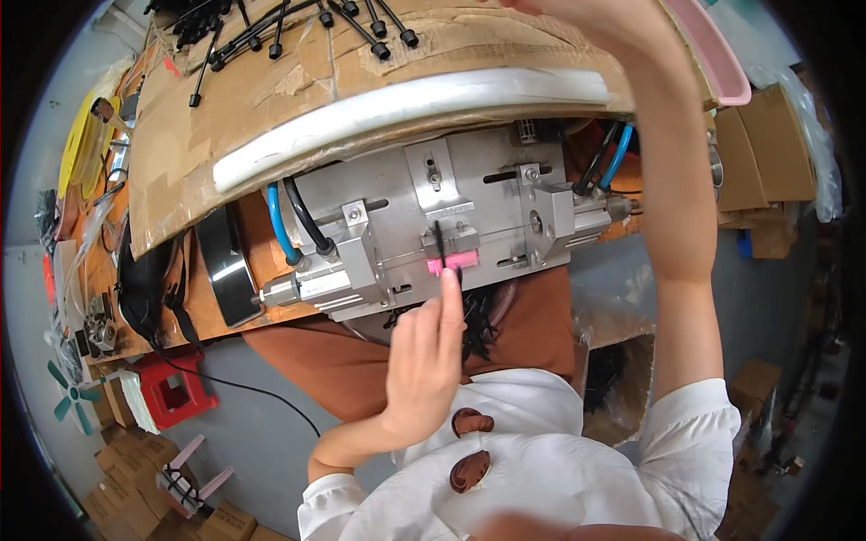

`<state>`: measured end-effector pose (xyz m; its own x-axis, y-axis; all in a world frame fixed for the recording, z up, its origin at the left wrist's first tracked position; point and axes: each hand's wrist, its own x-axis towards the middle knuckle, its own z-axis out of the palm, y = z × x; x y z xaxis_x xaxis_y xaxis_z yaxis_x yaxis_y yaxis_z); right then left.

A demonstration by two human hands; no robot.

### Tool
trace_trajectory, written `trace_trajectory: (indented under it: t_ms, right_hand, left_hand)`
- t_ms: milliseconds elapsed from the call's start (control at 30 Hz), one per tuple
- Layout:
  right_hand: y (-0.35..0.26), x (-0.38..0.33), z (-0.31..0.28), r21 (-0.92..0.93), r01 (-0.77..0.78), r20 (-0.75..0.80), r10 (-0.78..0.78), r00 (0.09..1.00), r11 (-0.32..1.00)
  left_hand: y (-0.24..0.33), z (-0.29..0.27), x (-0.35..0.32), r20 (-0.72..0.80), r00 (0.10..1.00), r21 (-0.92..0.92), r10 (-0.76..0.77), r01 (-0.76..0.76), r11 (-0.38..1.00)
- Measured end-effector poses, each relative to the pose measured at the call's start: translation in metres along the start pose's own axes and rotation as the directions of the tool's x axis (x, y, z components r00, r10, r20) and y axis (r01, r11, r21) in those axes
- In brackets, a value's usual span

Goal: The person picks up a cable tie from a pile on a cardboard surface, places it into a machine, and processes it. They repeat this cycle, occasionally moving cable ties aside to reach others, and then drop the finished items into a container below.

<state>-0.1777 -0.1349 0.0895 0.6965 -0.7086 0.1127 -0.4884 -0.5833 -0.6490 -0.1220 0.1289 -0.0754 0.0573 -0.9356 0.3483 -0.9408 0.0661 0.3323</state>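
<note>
Pink plastic piece (446, 264) sits at the fixture's (424, 225) centre, a black tie (438, 239) standing upright in it. Left hand (422, 361) comes up from six o'clock, forefinger (450, 293) extended and touching the pink piece, other fingers loosely curled, gripping nothing. Right hand (577, 13) is up at twelve o'clock over the cardboard (271, 99), mostly cut off by the frame, so I cannot tell its grip. More black ties (280, 27) lie at eleven o'clock. I'd judge the tie light, thin and bendy, somewhat slick; best pinched on its shank just above the pink piece. Blue hose (278, 225) runs in at nine o'clock.
</note>
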Motion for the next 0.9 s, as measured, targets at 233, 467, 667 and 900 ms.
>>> trace_trajectory:
  t_ms: [233,467,667,900]
  right_hand:
    - [0.046,-0.090,-0.005,0.456,0.221,-0.341,-0.060,0.938,0.862]
    - [0.055,-0.196,0.100,0.048,0.309,-0.339,-0.276,0.900,0.950]
    - [0.056,-0.217,0.172,-0.084,0.282,-0.254,-0.294,0.921,0.956]
    - [0.051,-0.206,0.172,-0.129,0.240,-0.140,-0.257,0.956,0.962]
  left_hand:
    - [0.011,0.020,0.007,0.111,0.990,-0.007,-0.082,0.083,0.996]
    - [-0.003,-0.016,0.045,0.001,0.997,-0.069,0.077,-0.077,0.995]
    - [-0.084,-0.051,0.190,-0.333,0.937,0.030,0.103,-0.099,0.995]
    - [-0.087,-0.061,0.185,-0.134,0.990,-0.165,-0.036,0.013,0.986]
